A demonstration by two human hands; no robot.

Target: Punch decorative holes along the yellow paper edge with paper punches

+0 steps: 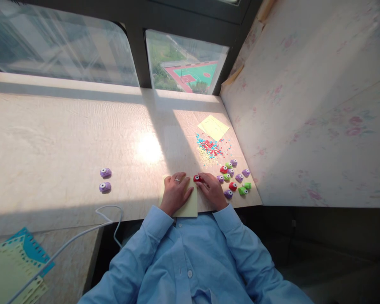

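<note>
A sheet of pale yellow paper [190, 207] lies at the near edge of the table. My left hand [176, 192] rests on it with its fingers stretched out and a ring on one finger. My right hand [213, 190] is closed on a small red craft paper punch [196, 178] at the sheet's right edge. Whether the paper is inside the punch's slot I cannot tell. Just right of that hand sit several purple, green and red punches, among them a red one [232, 186] and a green one [242, 191].
Red, blue and yellow paper bits [210, 147] lie beyond my right hand, beside a yellow paper piece [213, 127]. Two purple punches [105, 186] stand at left. A white cable [82, 231] crosses near punched sheets [9, 266]. A papered wall [304, 105] bounds the right.
</note>
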